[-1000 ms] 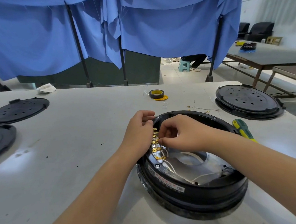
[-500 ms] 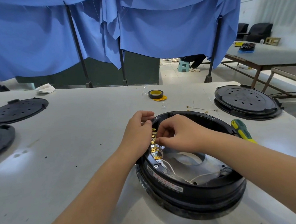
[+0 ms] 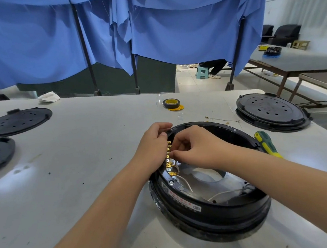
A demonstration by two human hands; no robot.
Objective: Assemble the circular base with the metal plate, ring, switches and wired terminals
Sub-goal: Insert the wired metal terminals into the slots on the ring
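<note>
Pinching brass terminals (image 3: 169, 159) (flat tabs) inside round black base (image 3: 212, 215).

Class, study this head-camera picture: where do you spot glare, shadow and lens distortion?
Head view: glare patch on the grey table at left; dark shadow under the black circular base; wide-angle bending of the blue curtain's black poles; centre sharp.

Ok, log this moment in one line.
left hand: on base rim | right hand: pinching at brass terminals | screwdriver: idle
</note>
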